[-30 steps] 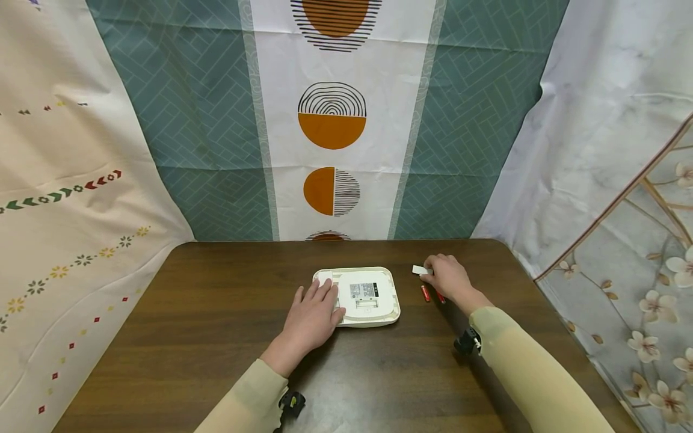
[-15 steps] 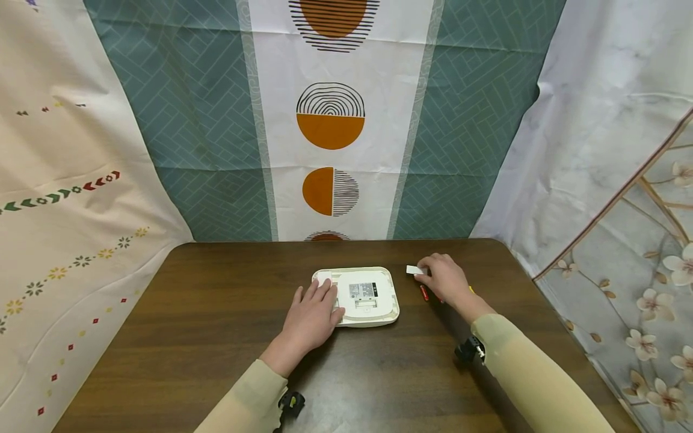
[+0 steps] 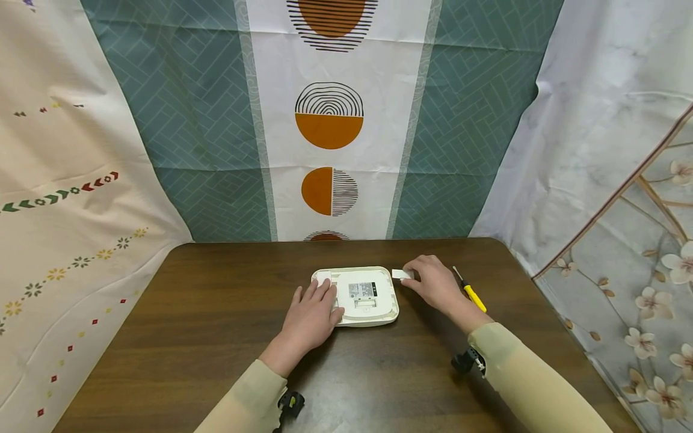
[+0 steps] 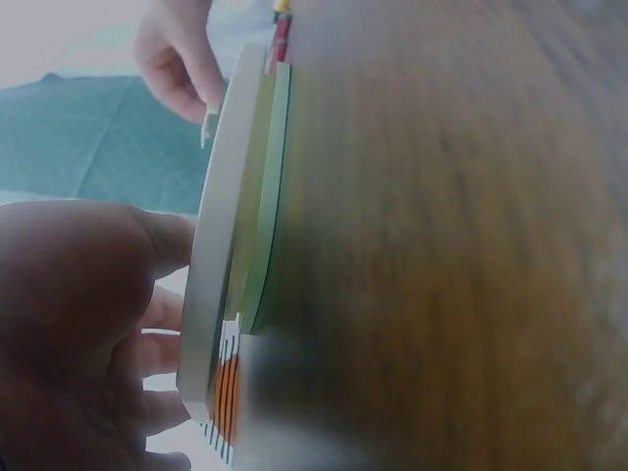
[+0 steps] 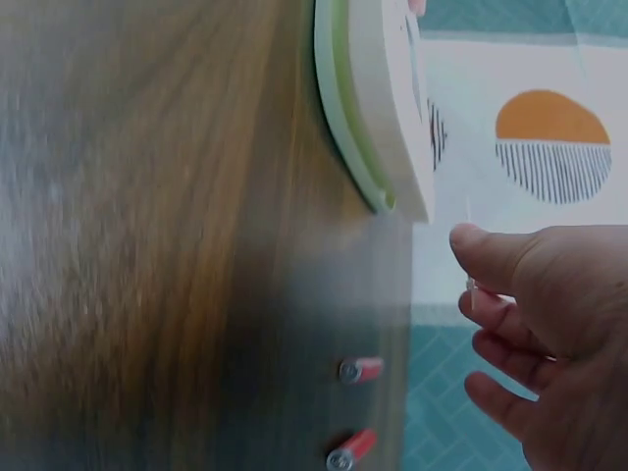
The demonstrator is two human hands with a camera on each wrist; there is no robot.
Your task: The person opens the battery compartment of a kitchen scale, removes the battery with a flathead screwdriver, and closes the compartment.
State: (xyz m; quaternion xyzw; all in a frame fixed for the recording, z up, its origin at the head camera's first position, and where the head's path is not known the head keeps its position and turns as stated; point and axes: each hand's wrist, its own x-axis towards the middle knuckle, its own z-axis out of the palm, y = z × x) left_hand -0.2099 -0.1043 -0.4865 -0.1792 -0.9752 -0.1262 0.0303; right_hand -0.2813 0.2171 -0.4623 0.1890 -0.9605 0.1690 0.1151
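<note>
A flat white device [image 3: 370, 313] with rounded corners lies on the table, a printed label and a small rectangular recess [image 3: 365, 303] facing up. My left hand [image 3: 311, 319] rests on its left side, the fingers stretched across the surface. Just off the device's upper right corner, my right hand [image 3: 433, 284] pinches a small white battery cover [image 3: 401, 274] between thumb and fingers. Seen from the left wrist, that cover [image 4: 207, 128] is held edge-on above the device. Two red batteries [image 5: 361, 370] lie on the table in the right wrist view; the right hand hides them in the head view.
A screwdriver with a yellow handle [image 3: 474, 297] lies to the right of my right hand. The brown wooden table [image 3: 206, 313] has patterned cloths [image 3: 216, 120] hanging behind it and at both sides.
My right hand has moved left with the battery cover, from above the batteries to beside the device. The screwdriver has come into sight. My left hand stays put.
</note>
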